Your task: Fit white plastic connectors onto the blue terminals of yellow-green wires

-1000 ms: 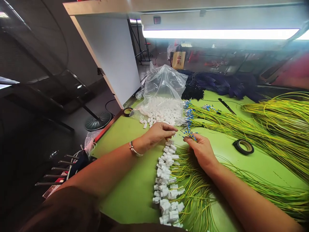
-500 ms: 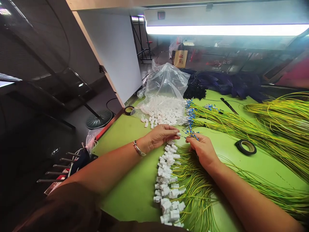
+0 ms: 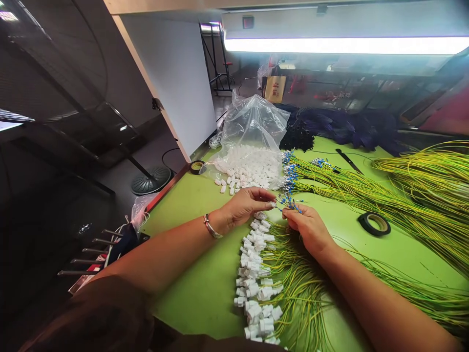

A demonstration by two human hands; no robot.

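Between its thumb and fingers my left hand (image 3: 247, 204) pinches a small white connector housing (image 3: 271, 205). Just to its right, my right hand (image 3: 306, 222) is closed on several yellow-green wires with blue-sleeved terminals (image 3: 291, 201) fanning out past the fingertips. The housing and the nearest terminals almost meet; whether they touch I cannot tell. Below both hands runs a column of white connectors (image 3: 252, 264) fitted on yellow-green wires (image 3: 300, 288), which trail off to the right.
A clear plastic bag (image 3: 254, 122) of loose white housings (image 3: 249, 168) stands behind the hands. Bundled yellow-green wires (image 3: 351, 190) lie at right, near black tape (image 3: 373, 224). Another tape roll (image 3: 197, 167) is at the left edge. Dark cables (image 3: 337, 124) lie at the back.
My left hand has shifted slightly right with the connector housing, closing the small gap to the terminals. My right hand keeps its grip on the wires.
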